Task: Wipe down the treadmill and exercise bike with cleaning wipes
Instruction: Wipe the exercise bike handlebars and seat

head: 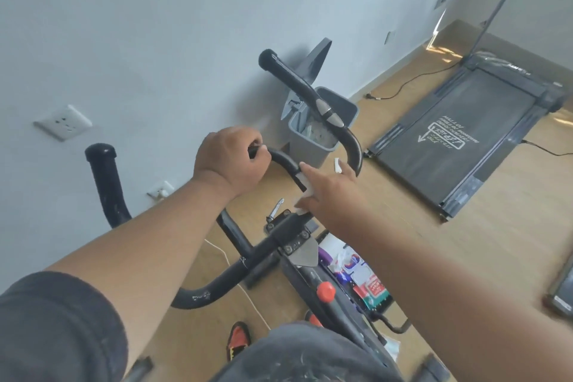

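Pale grey-blue wall [155, 25] with sockets [62, 121] — light wood floor [496, 242], sun patch far off.

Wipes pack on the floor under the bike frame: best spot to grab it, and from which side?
Judging by the head view, take the wipes pack by its long edge on the treadmill side, coming down from above. It lies flat on the floor, and the bike frame crosses over its other edge. A pinch with thumb and fingers should do.

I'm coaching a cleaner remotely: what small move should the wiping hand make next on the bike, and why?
Probably slide the right hand and its white wipe further along the handlebar toward the left hand, which grips the bar to steady it. The wipe covers only a short stretch of the bar.
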